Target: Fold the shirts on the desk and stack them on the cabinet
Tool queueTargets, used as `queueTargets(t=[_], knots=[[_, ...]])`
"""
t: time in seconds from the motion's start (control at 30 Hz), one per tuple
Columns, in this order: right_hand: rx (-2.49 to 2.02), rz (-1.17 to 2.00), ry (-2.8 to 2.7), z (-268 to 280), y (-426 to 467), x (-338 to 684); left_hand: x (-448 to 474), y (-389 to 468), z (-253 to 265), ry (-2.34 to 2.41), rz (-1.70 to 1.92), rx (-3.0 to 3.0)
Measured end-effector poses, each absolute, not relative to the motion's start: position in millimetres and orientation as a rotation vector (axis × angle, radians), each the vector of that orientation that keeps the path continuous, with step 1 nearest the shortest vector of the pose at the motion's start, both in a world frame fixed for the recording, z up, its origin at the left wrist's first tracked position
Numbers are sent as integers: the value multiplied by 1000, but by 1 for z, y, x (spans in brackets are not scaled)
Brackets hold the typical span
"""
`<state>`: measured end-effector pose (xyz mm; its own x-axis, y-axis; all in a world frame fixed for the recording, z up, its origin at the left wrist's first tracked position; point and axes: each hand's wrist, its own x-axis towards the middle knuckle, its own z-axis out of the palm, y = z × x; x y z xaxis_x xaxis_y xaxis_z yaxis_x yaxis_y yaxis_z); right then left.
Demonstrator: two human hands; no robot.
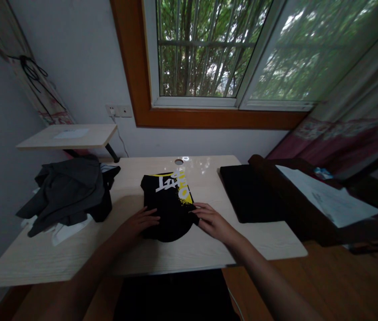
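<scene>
From my post I see both arms bare. My left forearm (104, 258) slants up from the lower left, my right forearm (262, 263) from the lower right, each angled inward. My left hand (138, 224) is palm down, fingers reaching rightward, slightly parted. My right hand (215, 223) points leftward, knuckles up; whether it pinches, I can't tell.

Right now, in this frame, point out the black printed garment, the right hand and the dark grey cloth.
Black printed garment (167, 216): head view, on its plain black middle.
Right hand (213, 220): head view, on the back of the hand.
Dark grey cloth (71, 191): head view, on its creased upper surface.
</scene>
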<state>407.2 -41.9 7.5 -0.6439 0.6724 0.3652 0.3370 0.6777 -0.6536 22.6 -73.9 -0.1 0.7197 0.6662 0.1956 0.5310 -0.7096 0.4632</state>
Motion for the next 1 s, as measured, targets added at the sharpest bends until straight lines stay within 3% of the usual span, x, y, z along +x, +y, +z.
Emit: queueTargets(t=[0.23, 0.4, 0.67, 1.0], knots=[[-902, 1087, -2002, 29, -62, 401, 26, -99, 15, 1384, 637, 2039], [-1065, 1359, -1679, 39, -69, 394, 37, -109, 36, 1463, 690, 1818], [-1007, 1486, -1440, 44, -42, 365, 50, -84, 37, 1602, 900, 1600], [-1117, 1309, -1411, 22, -17, 354, 58, -68, 30, 1702, 912, 1407]])
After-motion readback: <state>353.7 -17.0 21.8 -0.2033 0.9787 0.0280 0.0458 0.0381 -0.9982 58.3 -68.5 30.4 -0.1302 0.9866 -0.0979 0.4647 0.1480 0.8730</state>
